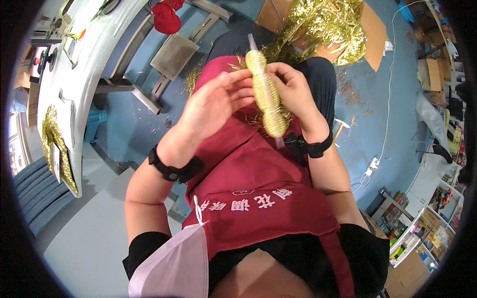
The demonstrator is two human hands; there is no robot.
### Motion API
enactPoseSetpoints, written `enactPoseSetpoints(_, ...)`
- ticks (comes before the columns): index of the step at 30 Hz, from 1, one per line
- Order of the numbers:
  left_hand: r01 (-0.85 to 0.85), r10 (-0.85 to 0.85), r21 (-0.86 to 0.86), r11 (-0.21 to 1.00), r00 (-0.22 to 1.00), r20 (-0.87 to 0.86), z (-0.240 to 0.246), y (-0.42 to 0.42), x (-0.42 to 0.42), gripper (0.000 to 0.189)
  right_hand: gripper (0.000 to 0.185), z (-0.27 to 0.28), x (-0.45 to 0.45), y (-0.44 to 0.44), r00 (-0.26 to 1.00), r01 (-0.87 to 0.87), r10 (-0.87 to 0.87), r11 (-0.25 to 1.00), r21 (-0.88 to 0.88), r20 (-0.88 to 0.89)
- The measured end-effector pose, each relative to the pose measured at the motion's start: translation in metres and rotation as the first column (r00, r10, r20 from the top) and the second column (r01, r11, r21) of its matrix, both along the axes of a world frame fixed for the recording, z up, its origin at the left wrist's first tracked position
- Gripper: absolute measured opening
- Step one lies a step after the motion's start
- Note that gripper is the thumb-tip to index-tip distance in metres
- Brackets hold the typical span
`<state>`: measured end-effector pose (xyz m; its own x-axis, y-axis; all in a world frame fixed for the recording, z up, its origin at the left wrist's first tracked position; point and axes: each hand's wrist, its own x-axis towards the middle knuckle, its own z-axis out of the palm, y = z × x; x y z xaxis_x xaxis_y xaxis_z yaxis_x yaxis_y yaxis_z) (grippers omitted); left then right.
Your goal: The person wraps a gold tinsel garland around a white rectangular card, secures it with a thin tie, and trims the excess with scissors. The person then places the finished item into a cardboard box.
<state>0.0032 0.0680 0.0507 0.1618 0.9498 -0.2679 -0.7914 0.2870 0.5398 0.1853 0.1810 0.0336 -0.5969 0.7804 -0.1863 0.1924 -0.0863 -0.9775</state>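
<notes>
A long bundle wound in shiny gold thread (pixel 265 93), pinched in at two places so that it has a rounded lump at each end, lies over my lap. A translucent strip sticks out at both its ends. From the left, my left hand (pixel 220 100) touches its upper middle with the fingertips, palm partly turned up. My right hand (pixel 292 87) holds its other side with thumb and bent fingers. Loose gold tinsel (pixel 286 113) shows under and beside the bundle, above the dark red apron (pixel 249 160).
An open cardboard box (pixel 373 37) heaped with gold tinsel (pixel 328 22) stands ahead, right of centre. At left is a white table (pixel 87 70) with more tinsel at its corner. A white cable (pixel 389 85) and power strip (pixel 372 166) lie on the blue floor at right.
</notes>
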Motion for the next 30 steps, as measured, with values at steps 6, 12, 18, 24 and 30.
enactPoseSetpoints(6,-0.026,0.021,0.078,0.997,0.998,0.067,0.005,0.044,0.045,0.047,0.035,-0.006,0.044,0.010,0.754,0.027,-0.230,0.947,-0.321,-0.615)
enactPoseSetpoints(12,-0.030,0.018,0.084,0.996,0.989,0.148,0.013,0.068,0.074,0.048,0.043,-0.019,0.078,0.010,0.651,0.205,-0.542,0.800,-0.564,-0.532)
enactPoseSetpoints(18,-0.042,0.030,0.083,0.996,0.990,0.141,0.021,0.074,0.086,0.046,0.035,-0.017,0.085,0.010,0.568,0.013,-0.572,0.725,-0.689,-0.591)
enactPoseSetpoints(24,-0.006,0.001,0.124,0.992,0.999,0.043,0.041,0.069,0.067,0.054,0.025,0.031,0.056,0.029,0.736,0.233,-0.381,0.919,-0.319,-0.560)
enactPoseSetpoints(30,-0.052,0.056,0.045,0.998,0.995,-0.079,0.048,-0.002,-0.004,0.073,0.007,0.063,0.001,0.007,0.988,0.021,-0.097,0.856,0.517,0.121)
